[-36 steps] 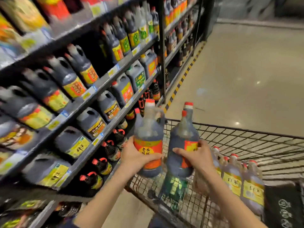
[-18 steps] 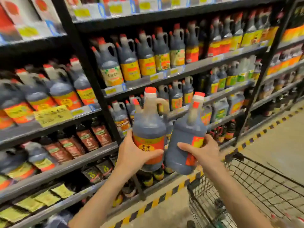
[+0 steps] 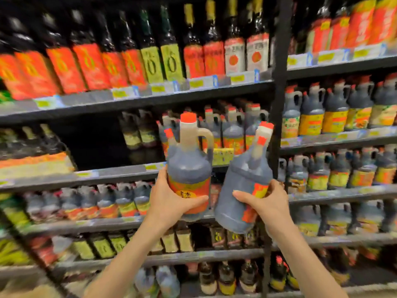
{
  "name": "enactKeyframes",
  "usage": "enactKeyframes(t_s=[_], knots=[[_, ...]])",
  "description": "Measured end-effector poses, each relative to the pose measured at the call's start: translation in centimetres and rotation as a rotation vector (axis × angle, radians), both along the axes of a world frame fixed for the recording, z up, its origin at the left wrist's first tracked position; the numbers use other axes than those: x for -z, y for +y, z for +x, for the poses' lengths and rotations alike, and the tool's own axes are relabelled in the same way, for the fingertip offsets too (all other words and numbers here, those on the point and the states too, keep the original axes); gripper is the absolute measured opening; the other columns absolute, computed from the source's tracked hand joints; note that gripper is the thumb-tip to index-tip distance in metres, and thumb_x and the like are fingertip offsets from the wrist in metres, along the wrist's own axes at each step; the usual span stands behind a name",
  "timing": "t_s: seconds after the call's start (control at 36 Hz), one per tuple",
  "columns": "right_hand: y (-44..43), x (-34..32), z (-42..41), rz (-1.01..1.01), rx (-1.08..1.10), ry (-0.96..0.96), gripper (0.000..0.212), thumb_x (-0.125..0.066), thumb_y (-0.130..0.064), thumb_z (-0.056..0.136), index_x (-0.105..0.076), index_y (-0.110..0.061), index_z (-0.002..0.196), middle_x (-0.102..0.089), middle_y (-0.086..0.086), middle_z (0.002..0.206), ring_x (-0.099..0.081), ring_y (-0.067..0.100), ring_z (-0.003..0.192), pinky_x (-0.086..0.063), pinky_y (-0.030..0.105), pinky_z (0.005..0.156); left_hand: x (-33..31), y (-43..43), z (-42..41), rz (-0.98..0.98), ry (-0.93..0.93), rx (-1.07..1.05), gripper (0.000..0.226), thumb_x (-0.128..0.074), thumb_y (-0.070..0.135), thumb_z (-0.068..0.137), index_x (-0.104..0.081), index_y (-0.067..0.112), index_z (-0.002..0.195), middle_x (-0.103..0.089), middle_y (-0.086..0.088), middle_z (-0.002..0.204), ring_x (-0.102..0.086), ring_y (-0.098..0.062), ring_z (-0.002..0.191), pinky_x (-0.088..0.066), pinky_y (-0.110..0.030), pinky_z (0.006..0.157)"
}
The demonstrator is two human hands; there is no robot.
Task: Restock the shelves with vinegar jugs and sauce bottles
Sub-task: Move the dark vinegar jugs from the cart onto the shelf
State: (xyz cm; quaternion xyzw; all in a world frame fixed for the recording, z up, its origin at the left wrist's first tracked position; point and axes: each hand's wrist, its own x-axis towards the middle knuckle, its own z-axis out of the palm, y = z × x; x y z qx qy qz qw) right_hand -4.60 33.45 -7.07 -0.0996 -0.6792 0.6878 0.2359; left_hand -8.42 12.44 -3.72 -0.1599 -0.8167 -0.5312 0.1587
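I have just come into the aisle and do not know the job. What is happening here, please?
A person is restocking in a store aisle. The left hand grips one dark jug with a red cap, upright, its orange label facing the camera. The right hand grips a second dark jug, tilted with its top leaning right. Both are held in the air before the middle shelf, where similar jugs stand at the back; neither is set down yet.

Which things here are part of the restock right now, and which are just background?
In play: left hand gripping upright jug; right hand gripping tilted jug; shelf with a gap.
Background: red-label bottles up top; black upright post; yellow tag.
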Motion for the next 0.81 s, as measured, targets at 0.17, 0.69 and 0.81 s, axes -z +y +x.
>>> enactKeyframes(t_s=[0.17, 0.69, 0.81], knots=[[-7.4, -1.5, -4.1, 0.020, -0.060, 0.079, 0.078, -0.092, -0.043, 0.027, -0.057, -0.017, 0.093, -0.068, 0.007, 0.095, -0.066, 0.025, 0.088, -0.055, 0.043, 0.078, -0.9, -8.2, -1.6, 0.029, 0.085, -0.095, 0.092, -0.085, 0.051, 0.036, -0.046, 0.033, 0.118, -0.059, 0.022, 0.108, -0.058, 0.012, 0.096, -0.049, -0.015, 0.075], [-15.9, -3.6, -16.7, -0.024, -0.218, 0.259, 0.084, -0.092, -0.025, 0.044, -0.055, -0.013, 0.119, -0.066, 0.001, 0.112, -0.066, 0.014, 0.099, -0.056, 0.033, 0.075, -1.5, -17.3, -12.9, 0.194, 0.196, -0.136, 0.090, -0.089, 0.034, 0.047, -0.043, 0.028, 0.124, -0.062, 0.015, 0.113, -0.061, -0.002, 0.105, -0.054, -0.023, 0.081], [-16.1, -3.0, -20.4, -0.023, -0.200, 0.294, 0.081, -0.093, -0.018, 0.045, -0.054, -0.013, 0.116, -0.065, 0.001, 0.109, -0.066, 0.009, 0.094, -0.055, 0.029, 0.072, -1.1, -17.2, -17.2, 0.219, 0.215, -0.141, 0.092, -0.089, 0.030, 0.048, -0.043, 0.020, 0.127, -0.062, 0.005, 0.117, -0.062, -0.007, 0.108, -0.054, -0.027, 0.083]])
